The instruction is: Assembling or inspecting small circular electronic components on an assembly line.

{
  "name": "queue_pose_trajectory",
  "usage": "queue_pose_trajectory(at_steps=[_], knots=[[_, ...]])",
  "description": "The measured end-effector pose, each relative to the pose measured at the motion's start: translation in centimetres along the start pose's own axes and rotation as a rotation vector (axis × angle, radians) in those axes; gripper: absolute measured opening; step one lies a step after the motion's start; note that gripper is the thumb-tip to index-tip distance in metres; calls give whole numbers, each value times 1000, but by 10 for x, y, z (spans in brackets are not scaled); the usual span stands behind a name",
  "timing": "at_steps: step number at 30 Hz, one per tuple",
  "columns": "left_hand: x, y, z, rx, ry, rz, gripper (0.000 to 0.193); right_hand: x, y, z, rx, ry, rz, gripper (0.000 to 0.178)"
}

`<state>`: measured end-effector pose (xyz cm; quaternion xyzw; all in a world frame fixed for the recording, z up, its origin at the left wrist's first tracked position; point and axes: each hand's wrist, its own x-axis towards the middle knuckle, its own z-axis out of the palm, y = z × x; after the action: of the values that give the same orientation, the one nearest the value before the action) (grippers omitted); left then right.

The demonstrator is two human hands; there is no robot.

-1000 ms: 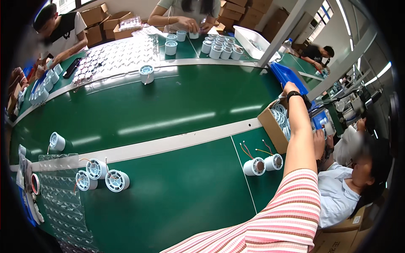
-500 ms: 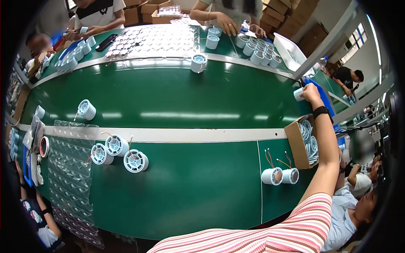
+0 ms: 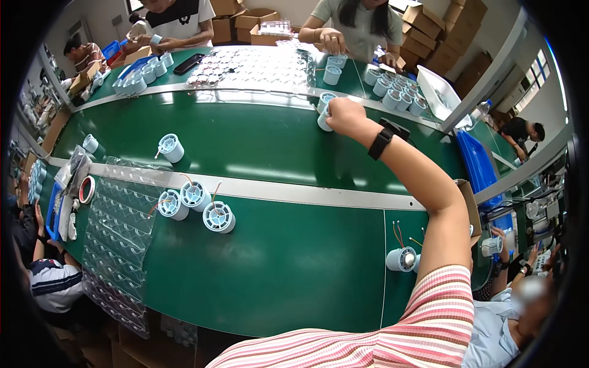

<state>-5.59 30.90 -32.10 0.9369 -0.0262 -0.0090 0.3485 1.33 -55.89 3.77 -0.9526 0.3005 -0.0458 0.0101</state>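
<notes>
hands (image 3: 346, 116) (right): moved left | pale cup (image 3: 323, 121): carried beside second cup (image 3: 327, 97)

Seen from mid-view, the green table (image 3: 294, 270) lies bare toward six o'clock, a wide lane to pass through. Three wired housings (image 3: 195, 196) obstruct nine o'clock; a lone housing (image 3: 171, 148) stands at ten. At one, the right hand (image 3: 346, 118) and its gripped housing (image 3: 324, 120) fill the way; the right forearm (image 3: 423, 162) bars three o'clock, partly hiding a cardboard box (image 3: 468, 208).
</notes>
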Motion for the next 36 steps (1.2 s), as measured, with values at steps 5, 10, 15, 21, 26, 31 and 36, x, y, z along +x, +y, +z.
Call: queue_pose_trajectory(at_steps=[5, 10, 15, 21, 26, 31, 36], knots=[[5, -1, 12, -66, 51, -59, 7, 5, -9, 22, -68, 423, -26, 57], [7, -5, 9, -109, 60, -116, 8, 31, 4, 56, -113, 130, 106, 66], [-13, 13, -11, -136, 118, -215, 10, 43, 18, 39, 169, 149, 188, 58], [22, 238, -50, -252, -87, 139, 12, 101, 58, 19, 130, 401, 194, 50], [29, 309, -90, -137, -282, 787, 22, 138, 60, 44, 158, 613, 248, 46], [62, 338, -75, -35, -201, 794, 45, 147, 54, 66, 190, 746, 372, 37], [83, 403, -47, -158, 22, 743, 14, 138, 74, 48, 119, 765, 417, 45]])
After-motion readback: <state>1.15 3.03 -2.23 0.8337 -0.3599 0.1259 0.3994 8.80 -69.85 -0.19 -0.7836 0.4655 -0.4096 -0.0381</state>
